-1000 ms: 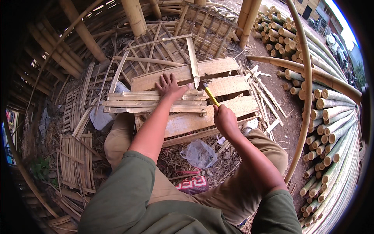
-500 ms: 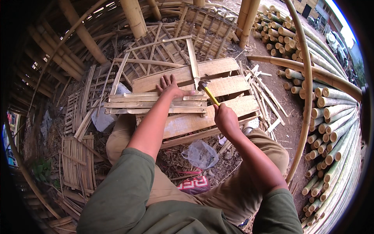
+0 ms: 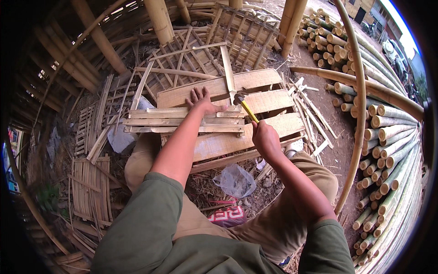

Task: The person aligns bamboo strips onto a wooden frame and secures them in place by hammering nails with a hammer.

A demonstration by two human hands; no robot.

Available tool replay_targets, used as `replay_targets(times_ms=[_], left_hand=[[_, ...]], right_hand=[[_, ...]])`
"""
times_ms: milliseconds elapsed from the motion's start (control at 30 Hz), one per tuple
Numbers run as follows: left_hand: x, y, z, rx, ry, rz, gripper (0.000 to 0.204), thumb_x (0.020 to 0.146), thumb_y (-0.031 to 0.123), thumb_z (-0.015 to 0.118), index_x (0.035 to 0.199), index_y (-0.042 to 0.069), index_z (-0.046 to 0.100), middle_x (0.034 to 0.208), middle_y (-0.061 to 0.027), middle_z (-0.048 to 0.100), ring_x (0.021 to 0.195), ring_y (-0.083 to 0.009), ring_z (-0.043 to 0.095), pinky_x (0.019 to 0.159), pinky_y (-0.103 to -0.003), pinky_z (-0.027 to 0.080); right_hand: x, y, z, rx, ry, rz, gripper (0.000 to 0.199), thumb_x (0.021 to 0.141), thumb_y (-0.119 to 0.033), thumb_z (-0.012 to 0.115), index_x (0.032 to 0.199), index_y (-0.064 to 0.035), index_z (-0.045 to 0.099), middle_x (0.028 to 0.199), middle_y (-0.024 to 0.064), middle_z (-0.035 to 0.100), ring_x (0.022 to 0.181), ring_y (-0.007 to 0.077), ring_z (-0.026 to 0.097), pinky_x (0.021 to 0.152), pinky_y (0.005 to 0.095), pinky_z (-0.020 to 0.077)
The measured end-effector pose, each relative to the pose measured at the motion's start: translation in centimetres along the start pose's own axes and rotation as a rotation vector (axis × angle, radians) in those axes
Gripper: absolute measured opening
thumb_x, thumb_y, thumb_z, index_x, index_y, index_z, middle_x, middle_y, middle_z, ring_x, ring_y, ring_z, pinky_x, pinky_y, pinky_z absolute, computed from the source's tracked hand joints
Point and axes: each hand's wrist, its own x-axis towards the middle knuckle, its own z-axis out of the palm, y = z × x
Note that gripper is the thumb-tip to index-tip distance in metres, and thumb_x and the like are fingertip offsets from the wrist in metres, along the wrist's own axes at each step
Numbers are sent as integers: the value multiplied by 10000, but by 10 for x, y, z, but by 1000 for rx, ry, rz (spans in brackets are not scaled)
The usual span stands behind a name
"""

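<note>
My left hand [image 3: 203, 102] lies spread over a frame of split bamboo slats [image 3: 173, 122], pressing it onto a low plank table [image 3: 269, 101]. Its fingers point away from me, with the thumb toward the right. My right hand [image 3: 266, 139] is wrapped round the yellow handle of a hammer [image 3: 248, 111]. The hammer's dark head rests close to the right end of the slats, at the foot of an upright bamboo strip [image 3: 227, 68]. Whether the head touches the strip I cannot tell. Thinner strips join the upright one into an open frame at the far side.
Cut bamboo poles [image 3: 392, 137] are stacked along the right, behind a bent pole [image 3: 360, 105]. Loose strips [image 3: 312, 109] lie beside the table. Slatted panels [image 3: 91, 187] lean at the left. A clear plastic bag [image 3: 235, 180] is on the littered ground between my legs.
Both hands keep their places on the slats and the hammer. The whole view has shifted very slightly; nothing else visibly moves.
</note>
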Motion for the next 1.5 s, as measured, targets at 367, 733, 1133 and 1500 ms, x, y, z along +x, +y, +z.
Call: replay_targets(times_ms=[367, 733, 1133, 1500], left_hand=[[-5, 2, -1, -11, 12, 8, 1475, 529, 857, 681, 1549, 135, -103, 1593, -219, -163, 1470, -338, -210, 1137, -606, -93], [-3, -3, -1, -6, 5, 29, 1420, 598, 842, 653, 1543, 108, -110, 1596, -209, -162, 1472, -325, -210, 1138, -604, -92], [0, -6, 5, 12, 23, 35, 1395, 612, 858, 623, 1547, 117, -100, 1596, -214, -158, 1476, -325, -199, 1144, -594, -85], [7, -15, 5, 12, 24, 51, 1369, 660, 833, 611, 1537, 76, -119, 1599, -215, -144, 1482, -321, -180, 1156, -574, -73]], right_hand=[[-4, 1, 3, 38, -19, 75, 428, 1019, -318, 449, 785, 25, 555, 681, 286, 612, 642, 466, 614, 566, 531, 485], [1, 10, 2, 24, -12, 155, 418, 1013, -306, 454, 797, 30, 575, 710, 286, 626, 680, 483, 617, 618, 549, 485], [-6, -1, 3, 64, -40, 95, 426, 1009, -316, 477, 767, 29, 536, 673, 288, 605, 661, 479, 609, 597, 533, 480], [-1, -2, 6, 36, -19, 134, 422, 1003, -323, 474, 802, 33, 580, 706, 290, 625, 698, 479, 628, 629, 551, 493]])
